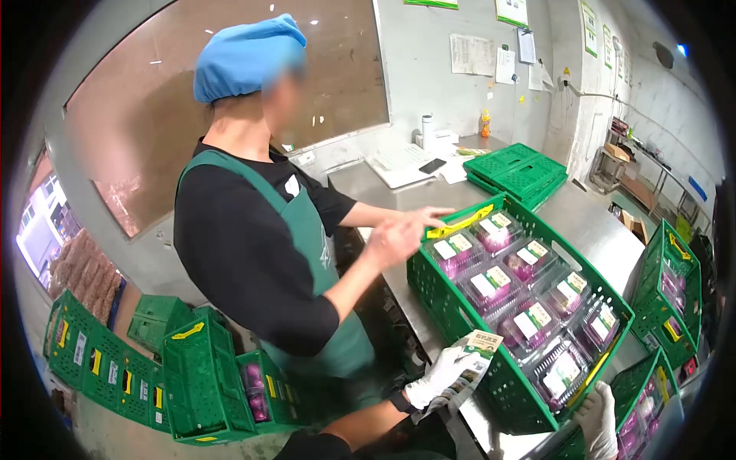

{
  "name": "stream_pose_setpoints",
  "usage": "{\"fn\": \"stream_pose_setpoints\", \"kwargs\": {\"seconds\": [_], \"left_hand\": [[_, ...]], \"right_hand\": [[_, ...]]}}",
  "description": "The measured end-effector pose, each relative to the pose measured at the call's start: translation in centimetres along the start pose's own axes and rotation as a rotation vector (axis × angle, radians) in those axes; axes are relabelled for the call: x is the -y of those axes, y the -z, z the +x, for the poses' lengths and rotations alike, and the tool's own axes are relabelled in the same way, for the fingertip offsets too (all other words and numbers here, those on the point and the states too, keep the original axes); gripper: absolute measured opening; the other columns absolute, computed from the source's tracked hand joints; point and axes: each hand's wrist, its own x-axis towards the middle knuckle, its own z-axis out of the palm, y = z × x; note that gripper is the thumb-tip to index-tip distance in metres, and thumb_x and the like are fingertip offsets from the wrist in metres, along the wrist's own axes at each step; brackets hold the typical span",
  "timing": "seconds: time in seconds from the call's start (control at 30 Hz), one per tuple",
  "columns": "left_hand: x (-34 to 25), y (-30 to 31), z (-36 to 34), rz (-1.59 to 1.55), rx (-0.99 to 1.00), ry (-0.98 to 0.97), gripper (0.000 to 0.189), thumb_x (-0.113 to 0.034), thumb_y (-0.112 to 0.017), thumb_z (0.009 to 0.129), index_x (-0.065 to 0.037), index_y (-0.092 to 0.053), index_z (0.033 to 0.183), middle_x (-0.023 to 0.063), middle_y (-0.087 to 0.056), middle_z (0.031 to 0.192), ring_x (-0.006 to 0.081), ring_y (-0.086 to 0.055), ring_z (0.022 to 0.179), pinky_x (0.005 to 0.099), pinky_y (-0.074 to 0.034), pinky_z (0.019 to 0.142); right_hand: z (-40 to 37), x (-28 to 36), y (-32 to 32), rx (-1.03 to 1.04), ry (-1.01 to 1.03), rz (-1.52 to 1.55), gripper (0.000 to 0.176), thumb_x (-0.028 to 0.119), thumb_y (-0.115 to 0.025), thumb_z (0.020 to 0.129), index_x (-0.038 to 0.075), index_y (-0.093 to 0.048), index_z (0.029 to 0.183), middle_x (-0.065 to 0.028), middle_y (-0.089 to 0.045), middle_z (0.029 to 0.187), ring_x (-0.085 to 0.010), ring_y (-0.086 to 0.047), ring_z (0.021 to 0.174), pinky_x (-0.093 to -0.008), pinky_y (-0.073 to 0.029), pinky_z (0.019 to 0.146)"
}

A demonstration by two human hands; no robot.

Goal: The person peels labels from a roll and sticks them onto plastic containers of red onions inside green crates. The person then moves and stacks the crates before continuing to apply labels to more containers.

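Note:
My left hand (446, 377), in a white glove, is closed around a stack of printed labels (481, 346) beside the long side of a green plastic crate (491, 406). My gloved right hand (597, 420) is at the near right end of this crate, its fingers curled at the rim below a yellow handle (590, 373). Inside the crate sit several clear plastic boxes (530, 322) of purple produce, most with white-and-green labels on their lids. Across from me, a co-worker's hands (399, 238) are at the far end of the crate, by another yellow handle (460, 221).
The crate rests on a steel table (594, 222). Folded green crates (515, 170), a phone (432, 165) and an orange bottle (485, 123) lie or stand behind it. Filled crates (668, 295) stand at right. More green crates (201, 376) are at left behind the co-worker (245, 230).

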Motion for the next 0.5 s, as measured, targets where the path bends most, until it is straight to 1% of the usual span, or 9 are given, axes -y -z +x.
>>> {"fn": "stream_pose_setpoints", "kwargs": {"seconds": [0.07, 0.1, 0.17, 0.2, 0.3, 0.37, 0.4, 0.47, 0.5], "left_hand": [[0.0, -0.8, -2.8, -0.053, 0.009, 0.083, 0.022, -0.011, -0.051, 0.093, 0.005, -0.061, 0.103, 0.0075, -0.066, 0.093, 0.0114, -0.062, 0.082, 0.0253, -0.049, 0.075], [0.3, -1.3, -4.3, -0.123, 0.018, 0.085, 0.022, -0.011, -0.051, 0.093, 0.006, -0.061, 0.102, 0.0082, -0.067, 0.093, 0.0120, -0.063, 0.082, 0.0257, -0.050, 0.075], [-1.1, -1.5, -6.2, -0.082, 0.065, 0.173, 0.022, -0.011, -0.051, 0.093, 0.006, -0.061, 0.102, 0.0111, -0.067, 0.094, 0.0143, -0.064, 0.083, 0.0275, -0.052, 0.076], [0.5, -1.8, -7.3, -0.126, 0.092, 0.184, 0.022, -0.011, -0.051, 0.093, 0.007, -0.060, 0.103, 0.0108, -0.067, 0.093, 0.0144, -0.064, 0.083, 0.0279, -0.052, 0.077], [2.3, -3.5, -9.9, -0.139, 0.189, 0.238, 0.023, -0.011, -0.052, 0.093, 0.006, -0.059, 0.107, 0.0088, -0.066, 0.094, 0.0131, -0.063, 0.085, 0.0272, -0.051, 0.078], [2.1, -4.1, -10.9, -0.040, 0.265, 0.228, 0.025, -0.012, -0.053, 0.093, 0.005, -0.058, 0.111, 0.0064, -0.065, 0.096, 0.0107, -0.061, 0.087, 0.0257, -0.051, 0.079], [2.0, -4.4, -11.2, -0.215, 0.266, 0.275, 0.028, -0.012, -0.054, 0.093, 0.004, -0.056, 0.116, 0.0040, -0.064, 0.096, 0.0086, -0.059, 0.087, 0.0245, -0.050, 0.079], [2.9, -4.2, -11.5, -0.188, 0.326, 0.238, 0.030, -0.013, -0.054, 0.093, 0.004, -0.055, 0.118, 0.0031, -0.064, 0.097, 0.0085, -0.059, 0.087, 0.0246, -0.050, 0.079], [3.3, -3.8, -11.1, -0.239, 0.348, 0.213, 0.030, -0.014, -0.055, 0.092, 0.004, -0.055, 0.117, 0.0031, -0.064, 0.098, 0.0082, -0.059, 0.087, 0.0244, -0.049, 0.079]], "right_hand": [[2.3, -2.9, 2.1, 0.079, 0.033, 0.117, 0.080, 0.052, -0.050, 0.078, -0.015, -0.041, 0.120, -0.0237, -0.051, 0.116, -0.0347, -0.052, 0.105, -0.0456, -0.041, 0.092], [2.9, -3.2, 1.9, 0.150, 0.023, 0.177, 0.063, 0.046, -0.051, 0.082, -0.002, -0.045, 0.122, -0.0179, -0.053, 0.116, -0.0305, -0.053, 0.105, -0.0426, -0.042, 0.090], [4.1, -2.2, 0.2, 0.235, 0.048, 0.205, 0.063, 0.046, -0.052, 0.082, -0.002, -0.044, 0.122, -0.0181, -0.051, 0.116, -0.0299, -0.052, 0.106, -0.0433, -0.042, 0.091], [4.3, -2.1, -0.9, 0.247, 0.099, 0.172, 0.082, 0.055, -0.052, 0.079, -0.013, -0.040, 0.122, -0.0249, -0.048, 0.120, -0.0348, -0.050, 0.110, -0.0424, -0.039, 0.096], [7.5, -3.6, -1.0, 0.400, 0.100, 0.248, 0.074, 0.045, -0.052, 0.084, -0.013, -0.036, 0.126, -0.0244, -0.042, 0.127, -0.0352, -0.046, 0.116, -0.0466, -0.039, 0.096], [5.5, -3.1, -1.8, 0.338, 0.162, 0.086, 0.070, 0.041, -0.054, 0.084, -0.010, -0.035, 0.129, -0.0224, -0.041, 0.130, -0.0343, -0.044, 0.118, -0.0461, -0.039, 0.095], [3.8, -1.8, -2.9, 0.305, 0.201, 0.007, 0.069, 0.039, -0.054, 0.084, -0.008, -0.034, 0.131, -0.0213, -0.040, 0.132, -0.0339, -0.044, 0.119, -0.0458, -0.039, 0.095], [0.8, 0.4, -1.6, 0.118, 0.306, -0.248, 0.063, 0.007, -0.056, 0.080, -0.002, -0.032, 0.137, -0.0170, -0.038, 0.137, -0.0262, -0.045, 0.119, -0.0380, -0.041, 0.094], [0.0, 0.5, 0.2, 0.020, 0.492, -0.379, 0.067, 0.002, -0.054, 0.077, -0.002, -0.029, 0.139, -0.0175, -0.037, 0.139, -0.0243, -0.044, 0.120, -0.0354, -0.041, 0.094]]}}
